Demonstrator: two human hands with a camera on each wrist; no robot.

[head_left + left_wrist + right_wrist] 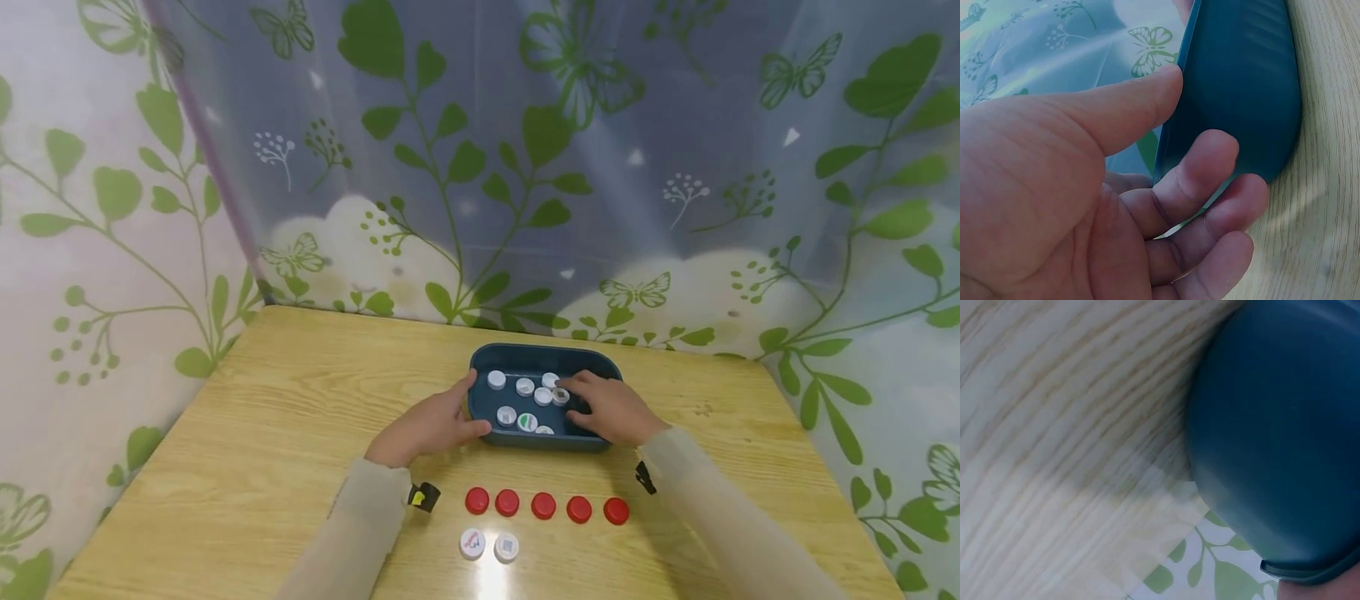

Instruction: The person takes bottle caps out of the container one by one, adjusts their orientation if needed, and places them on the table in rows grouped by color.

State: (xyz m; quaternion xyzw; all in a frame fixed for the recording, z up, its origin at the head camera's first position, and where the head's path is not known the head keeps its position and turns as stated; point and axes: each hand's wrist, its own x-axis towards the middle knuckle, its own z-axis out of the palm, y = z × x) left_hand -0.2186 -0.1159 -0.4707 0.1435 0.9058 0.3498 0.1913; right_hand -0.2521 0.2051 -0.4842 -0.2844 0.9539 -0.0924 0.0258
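Observation:
A dark blue plastic basin (pixel 543 442) stands on the wooden table, with several white bottle caps (pixel 497 380) lying in it. My left hand (pixel 431 423) grips the basin's left end. In the left wrist view, that thumb (pixel 1166 94) lies against the rim and the other fingers curl by the outer wall. My right hand (pixel 611 407) reaches over the right end, its fingers spread inside near a white cap (pixel 560 396). Thumb and fingertips are apart there, with no cap visibly pinched. The right wrist view shows mostly the basin's outer wall (pixel 1272 425).
In front of the basin, several red bottle caps (pixel 543 505) lie in a row. Nearer to me are two white caps, one with a printed logo (pixel 472 543) and one with a square mark (pixel 507 547). A leaf-patterned curtain (pixel 480 208) hangs behind the table (pixel 300 400).

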